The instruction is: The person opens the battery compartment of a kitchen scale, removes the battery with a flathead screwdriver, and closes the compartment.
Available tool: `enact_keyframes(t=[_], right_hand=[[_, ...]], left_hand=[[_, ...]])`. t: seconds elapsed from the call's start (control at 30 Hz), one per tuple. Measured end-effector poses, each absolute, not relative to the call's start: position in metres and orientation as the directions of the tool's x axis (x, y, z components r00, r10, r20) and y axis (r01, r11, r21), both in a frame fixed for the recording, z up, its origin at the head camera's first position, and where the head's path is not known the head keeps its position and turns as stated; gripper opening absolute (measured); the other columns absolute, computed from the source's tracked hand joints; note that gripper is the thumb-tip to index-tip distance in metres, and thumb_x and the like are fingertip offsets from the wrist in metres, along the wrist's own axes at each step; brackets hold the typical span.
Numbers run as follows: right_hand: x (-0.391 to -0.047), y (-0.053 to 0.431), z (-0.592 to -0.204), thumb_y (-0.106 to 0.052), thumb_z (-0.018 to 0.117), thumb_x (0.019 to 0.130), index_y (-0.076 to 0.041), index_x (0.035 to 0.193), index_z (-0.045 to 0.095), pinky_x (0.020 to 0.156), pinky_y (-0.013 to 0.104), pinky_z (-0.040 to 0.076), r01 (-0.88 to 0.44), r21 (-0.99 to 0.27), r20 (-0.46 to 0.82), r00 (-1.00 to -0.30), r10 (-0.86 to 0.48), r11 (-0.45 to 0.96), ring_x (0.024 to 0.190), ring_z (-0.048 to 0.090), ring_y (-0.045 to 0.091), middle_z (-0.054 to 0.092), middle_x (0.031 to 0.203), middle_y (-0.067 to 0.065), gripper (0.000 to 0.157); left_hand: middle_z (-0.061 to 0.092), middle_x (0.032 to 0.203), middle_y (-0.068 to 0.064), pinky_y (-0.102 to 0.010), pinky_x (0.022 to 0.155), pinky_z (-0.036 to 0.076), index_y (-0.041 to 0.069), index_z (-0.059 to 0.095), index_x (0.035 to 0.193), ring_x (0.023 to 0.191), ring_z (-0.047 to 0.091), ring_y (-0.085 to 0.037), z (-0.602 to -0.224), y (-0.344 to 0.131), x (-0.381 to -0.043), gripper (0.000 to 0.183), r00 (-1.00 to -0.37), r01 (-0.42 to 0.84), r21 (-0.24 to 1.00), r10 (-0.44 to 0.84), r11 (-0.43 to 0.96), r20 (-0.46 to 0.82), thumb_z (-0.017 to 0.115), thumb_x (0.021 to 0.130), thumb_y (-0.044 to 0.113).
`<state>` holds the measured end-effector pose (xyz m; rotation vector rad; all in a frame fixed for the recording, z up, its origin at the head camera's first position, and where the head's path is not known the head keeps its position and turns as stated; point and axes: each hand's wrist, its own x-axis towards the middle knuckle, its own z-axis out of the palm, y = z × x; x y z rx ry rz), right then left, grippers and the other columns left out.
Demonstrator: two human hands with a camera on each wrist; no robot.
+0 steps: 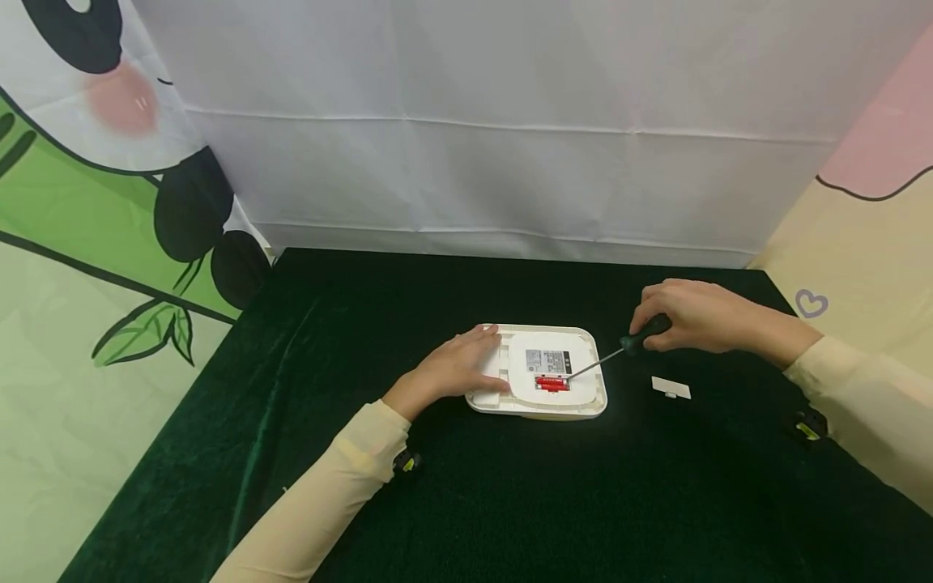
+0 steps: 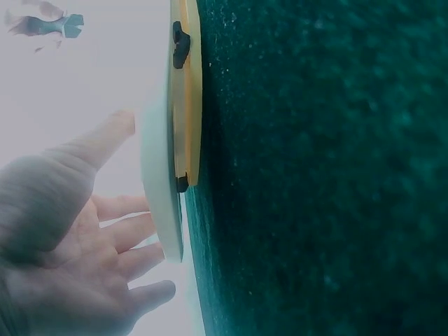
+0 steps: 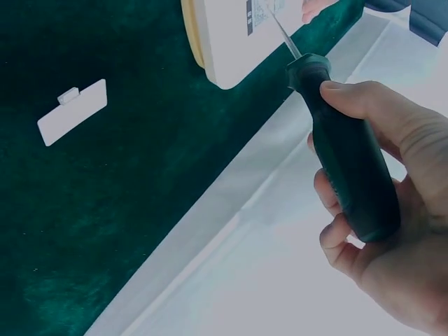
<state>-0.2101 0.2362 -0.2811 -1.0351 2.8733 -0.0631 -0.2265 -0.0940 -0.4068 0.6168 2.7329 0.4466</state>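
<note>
On the dark green cloth lies a flat white device (image 1: 585,356) with rounded corners, its labelled underside facing up. Two red batteries (image 1: 551,384) sit in its small compartment. My left hand (image 1: 453,364) rests on the device's left edge, fingers extended, thumb over the inner part. In the left wrist view, the device's edge (image 2: 159,168) is seen side-on beside the spread fingers. My right hand (image 1: 696,316) grips the dark green handle of a screwdriver (image 3: 353,168). The screwdriver's thin metal shaft slants down to the left, its tip at the right end of the batteries.
A small white battery cover (image 1: 670,388) with a tab lies on the cloth, right of the device and below the right hand. The green cloth (image 1: 466,502) spreads over the table. A white sheet (image 1: 466,162) hangs behind, with printed cloths at both sides.
</note>
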Motion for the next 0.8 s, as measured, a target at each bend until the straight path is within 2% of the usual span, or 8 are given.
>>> enact_keyframes(t=[0.3,0.57,0.8], right_hand=[[-0.217,0.221,-0.272,-0.017,0.078,0.081,-0.022,0.091,0.076,0.064,0.029,0.042,-0.657,-0.059,-0.134,-0.740,-0.659,0.751,0.074,0.047,0.011,0.059,0.085,-0.006,0.011],[-0.231,0.216,-0.267,-0.018,0.077,0.083,-0.021,0.093,0.076,0.064,0.029,0.044,-0.653,-0.135,-0.218,-0.715,-0.665,0.746,0.077,0.051,0.012,0.061,0.092,-0.004,0.011],[-0.244,0.225,-0.276,-0.019,0.077,0.083,-0.022,0.094,0.075,0.065,0.029,0.043,-0.634,-0.176,-0.209,-0.723,-0.658,0.753,0.078,0.050,0.013,0.062,0.093,-0.004,0.012]], left_hand=[[0.019,0.164,-0.001,-0.046,0.123,0.015,0.016,0.033,0.153,0.152,0.014,-0.022,-0.405,-0.094,-0.225,0.088,-0.859,0.371,0.368,0.465,0.853,-0.211,0.068,0.084,0.057],[0.020,0.164,-0.001,-0.047,0.123,0.015,0.016,0.034,0.152,0.152,0.014,-0.023,-0.405,-0.092,-0.224,0.087,-0.861,0.374,0.357,0.463,0.856,-0.210,0.068,0.084,0.058],[0.021,0.164,-0.001,-0.046,0.123,0.017,0.016,0.035,0.152,0.152,0.015,-0.023,-0.405,-0.092,-0.224,0.088,-0.867,0.376,0.331,0.455,0.866,-0.204,0.068,0.083,0.060]])
